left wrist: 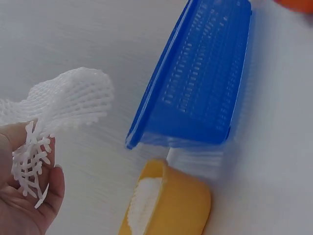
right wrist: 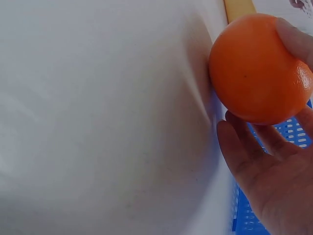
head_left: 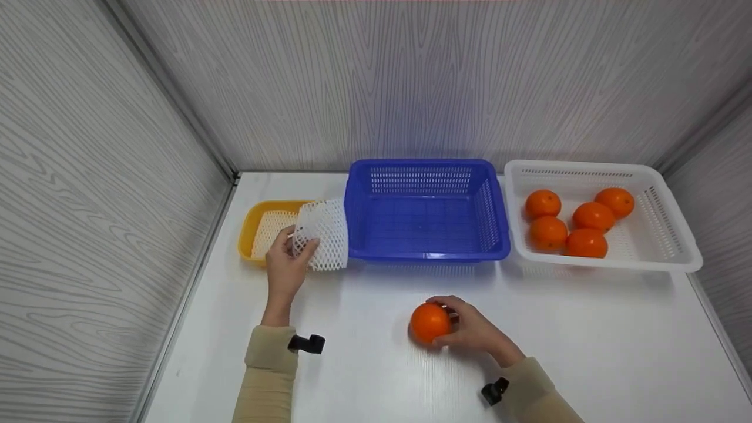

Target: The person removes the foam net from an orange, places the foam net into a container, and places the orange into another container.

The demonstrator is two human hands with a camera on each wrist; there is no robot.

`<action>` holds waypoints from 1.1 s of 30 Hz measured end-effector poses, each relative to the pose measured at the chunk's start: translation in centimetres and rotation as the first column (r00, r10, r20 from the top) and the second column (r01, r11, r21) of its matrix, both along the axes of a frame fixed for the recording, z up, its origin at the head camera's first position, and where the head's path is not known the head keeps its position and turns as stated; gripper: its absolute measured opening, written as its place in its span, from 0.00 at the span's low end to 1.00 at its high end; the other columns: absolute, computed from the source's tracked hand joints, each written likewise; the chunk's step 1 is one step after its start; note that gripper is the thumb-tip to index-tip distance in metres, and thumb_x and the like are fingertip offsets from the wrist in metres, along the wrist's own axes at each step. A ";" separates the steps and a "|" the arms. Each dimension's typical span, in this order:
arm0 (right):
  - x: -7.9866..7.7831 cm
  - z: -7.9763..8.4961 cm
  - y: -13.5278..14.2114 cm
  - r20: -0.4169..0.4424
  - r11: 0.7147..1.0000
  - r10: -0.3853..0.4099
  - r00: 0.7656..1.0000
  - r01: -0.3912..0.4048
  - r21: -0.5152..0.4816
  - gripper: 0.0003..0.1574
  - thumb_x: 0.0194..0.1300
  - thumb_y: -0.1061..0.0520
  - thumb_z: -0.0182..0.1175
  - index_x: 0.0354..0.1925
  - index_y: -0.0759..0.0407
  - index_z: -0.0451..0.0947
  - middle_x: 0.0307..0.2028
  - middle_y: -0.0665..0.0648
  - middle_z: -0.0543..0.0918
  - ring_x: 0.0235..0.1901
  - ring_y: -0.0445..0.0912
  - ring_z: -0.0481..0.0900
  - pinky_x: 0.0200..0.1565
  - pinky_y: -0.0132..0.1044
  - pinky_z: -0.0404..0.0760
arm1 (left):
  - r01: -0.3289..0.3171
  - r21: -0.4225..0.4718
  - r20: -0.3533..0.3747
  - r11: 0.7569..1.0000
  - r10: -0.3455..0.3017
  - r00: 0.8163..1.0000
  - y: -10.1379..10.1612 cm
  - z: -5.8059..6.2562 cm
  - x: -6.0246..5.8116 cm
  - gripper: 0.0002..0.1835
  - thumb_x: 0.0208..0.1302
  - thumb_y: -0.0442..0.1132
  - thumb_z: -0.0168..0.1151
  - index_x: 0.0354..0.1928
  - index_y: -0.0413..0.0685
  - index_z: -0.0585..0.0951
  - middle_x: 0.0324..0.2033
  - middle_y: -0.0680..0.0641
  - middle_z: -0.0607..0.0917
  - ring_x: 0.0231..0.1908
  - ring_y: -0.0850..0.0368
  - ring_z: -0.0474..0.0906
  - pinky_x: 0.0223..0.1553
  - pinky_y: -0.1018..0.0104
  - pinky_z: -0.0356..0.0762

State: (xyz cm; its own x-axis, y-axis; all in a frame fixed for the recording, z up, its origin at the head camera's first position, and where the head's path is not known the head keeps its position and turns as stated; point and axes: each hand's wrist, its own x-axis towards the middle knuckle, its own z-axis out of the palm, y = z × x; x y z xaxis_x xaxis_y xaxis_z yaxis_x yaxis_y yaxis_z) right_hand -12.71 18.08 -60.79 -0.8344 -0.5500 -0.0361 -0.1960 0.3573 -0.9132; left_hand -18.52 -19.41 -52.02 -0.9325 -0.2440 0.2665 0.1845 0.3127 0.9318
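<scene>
In the head view my left hand (head_left: pixel 287 267) pinches a white foam fruit net (head_left: pixel 326 235) between thumb and fingers, held up in front of the yellow basket. The net's lattice sleeve (left wrist: pixel 73 100) fans out above the fingers in the left wrist view. My right hand (head_left: pixel 473 329) grips an orange (head_left: pixel 429 324) over the front middle of the white table, thumb on the near side and fingers on the far side. Close up in the right wrist view, the round orange (right wrist: pixel 259 68) sits between the thumb and the curled fingers.
A yellow basket (head_left: pixel 249 230) with more foam nets (head_left: pixel 272 227) stands at the left. Beside it is a blue basket (head_left: pixel 427 257), its inside bare. At the right a white basket (head_left: pixel 684 235) holds several oranges (head_left: pixel 593 217). Wood-grain panels (head_left: pixel 376 82) enclose the table's back and sides.
</scene>
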 end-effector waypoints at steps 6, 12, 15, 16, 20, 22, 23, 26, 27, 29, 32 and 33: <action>0.2 0.0 0.0 -0.007 1.000 -0.006 1.000 0.006 -0.023 0.45 0.47 0.55 0.79 0.63 0.54 0.72 0.57 0.54 0.76 0.52 0.52 0.74 0.56 0.52 0.74 | -0.099 -0.077 0.078 0.992 0.105 0.991 -3.6 -0.2 -1.8 0.23 0.63 0.38 0.69 0.58 0.38 0.76 0.35 0.39 0.85 0.29 0.58 0.77 0.27 0.75 0.74; 0.3 -0.1 0.1 -0.024 0.999 -0.007 1.000 0.006 -0.054 0.45 0.47 0.57 0.79 0.62 0.56 0.72 0.56 0.57 0.77 0.51 0.54 0.75 0.54 0.53 0.75 | -0.161 -0.196 0.182 0.967 0.197 0.963 -6.5 -1.0 -3.4 0.25 0.67 0.41 0.65 0.62 0.38 0.74 0.42 0.37 0.84 0.34 0.52 0.79 0.32 0.67 0.75; 0.3 -0.1 0.1 -0.015 0.999 -0.010 1.000 0.009 -0.047 0.45 0.47 0.56 0.79 0.63 0.56 0.72 0.56 0.57 0.76 0.51 0.54 0.75 0.54 0.53 0.75 | -0.171 -0.225 0.229 0.959 0.222 0.948 -7.8 -1.6 -4.1 0.26 0.68 0.41 0.63 0.64 0.39 0.72 0.50 0.36 0.82 0.42 0.48 0.80 0.41 0.59 0.78; 0.3 -0.1 0.1 -0.012 0.999 -0.010 1.000 0.010 -0.041 0.45 0.47 0.56 0.79 0.63 0.56 0.72 0.56 0.57 0.76 0.52 0.54 0.75 0.54 0.53 0.74 | -0.174 -0.230 0.242 0.958 0.230 0.943 -8.1 -1.8 -4.3 0.26 0.69 0.41 0.62 0.65 0.39 0.71 0.52 0.35 0.81 0.44 0.46 0.80 0.44 0.56 0.78; 0.2 -0.2 0.2 -0.011 1.000 -0.006 1.000 0.006 -0.019 0.46 0.48 0.54 0.79 0.63 0.54 0.71 0.57 0.55 0.76 0.52 0.53 0.74 0.55 0.53 0.74 | -0.186 -0.257 0.294 0.948 0.260 0.920 -9.1 -2.4 -4.9 0.26 0.70 0.39 0.61 0.66 0.38 0.70 0.56 0.34 0.78 0.53 0.43 0.77 0.54 0.49 0.74; 0.1 -0.2 0.2 -0.021 1.000 -0.001 1.000 0.001 -0.020 0.46 0.48 0.53 0.78 0.64 0.55 0.71 0.57 0.55 0.76 0.52 0.54 0.74 0.55 0.54 0.74 | -0.177 -0.276 0.322 0.945 0.264 0.909 -9.3 -2.8 -5.2 0.26 0.70 0.39 0.60 0.67 0.38 0.69 0.59 0.35 0.76 0.57 0.42 0.74 0.58 0.49 0.71; 0.1 -0.2 0.2 -0.026 1.000 0.001 1.000 -0.001 -0.020 0.46 0.48 0.53 0.78 0.64 0.55 0.71 0.57 0.55 0.76 0.52 0.54 0.74 0.55 0.54 0.74 | -0.167 -0.286 0.336 0.943 0.262 0.905 -9.4 -2.9 -5.4 0.26 0.70 0.39 0.60 0.67 0.38 0.68 0.60 0.35 0.76 0.59 0.42 0.73 0.59 0.48 0.70; 0.0 -0.3 0.2 -0.028 1.000 0.001 1.000 -0.002 -0.022 0.46 0.49 0.52 0.78 0.64 0.55 0.71 0.57 0.55 0.76 0.52 0.54 0.74 0.55 0.55 0.74 | -0.128 -0.311 0.360 0.942 0.242 0.901 -9.5 -3.5 -5.7 0.29 0.70 0.38 0.60 0.69 0.38 0.66 0.63 0.34 0.73 0.63 0.41 0.68 0.62 0.48 0.67; 0.0 -0.3 0.2 -0.025 1.000 -0.002 1.000 0.002 -0.018 0.46 0.48 0.52 0.78 0.64 0.55 0.71 0.57 0.55 0.76 0.52 0.53 0.74 0.55 0.54 0.74 | -0.114 -0.318 0.360 0.941 0.231 0.904 -9.5 -3.7 -5.8 0.30 0.69 0.37 0.61 0.69 0.38 0.65 0.63 0.34 0.72 0.64 0.41 0.67 0.63 0.48 0.65; 0.0 -0.3 0.2 -0.019 1.000 -0.006 1.000 0.006 -0.017 0.46 0.48 0.52 0.78 0.64 0.54 0.71 0.57 0.54 0.76 0.53 0.53 0.74 0.56 0.54 0.73 | -0.087 -0.333 0.346 0.939 0.208 0.915 -9.5 -4.1 -5.9 0.32 0.68 0.36 0.62 0.70 0.38 0.63 0.65 0.33 0.70 0.66 0.40 0.64 0.65 0.48 0.63; 0.0 -0.3 0.3 -0.015 1.000 -0.012 1.000 0.012 -0.014 0.45 0.48 0.52 0.78 0.63 0.54 0.71 0.57 0.54 0.76 0.53 0.53 0.74 0.56 0.54 0.73 | -0.064 -0.363 0.311 0.930 0.186 0.932 -9.5 -4.7 -6.1 0.35 0.66 0.33 0.64 0.71 0.37 0.61 0.65 0.32 0.67 0.65 0.38 0.63 0.64 0.47 0.63; 0.0 -0.3 0.3 -0.015 1.000 -0.014 1.000 0.014 -0.014 0.45 0.48 0.52 0.78 0.63 0.54 0.71 0.57 0.54 0.76 0.53 0.53 0.74 0.56 0.54 0.73 | -0.066 -0.371 0.296 0.926 0.185 0.937 -9.4 -4.9 -6.2 0.35 0.65 0.32 0.64 0.71 0.37 0.61 0.64 0.32 0.67 0.64 0.38 0.64 0.64 0.47 0.63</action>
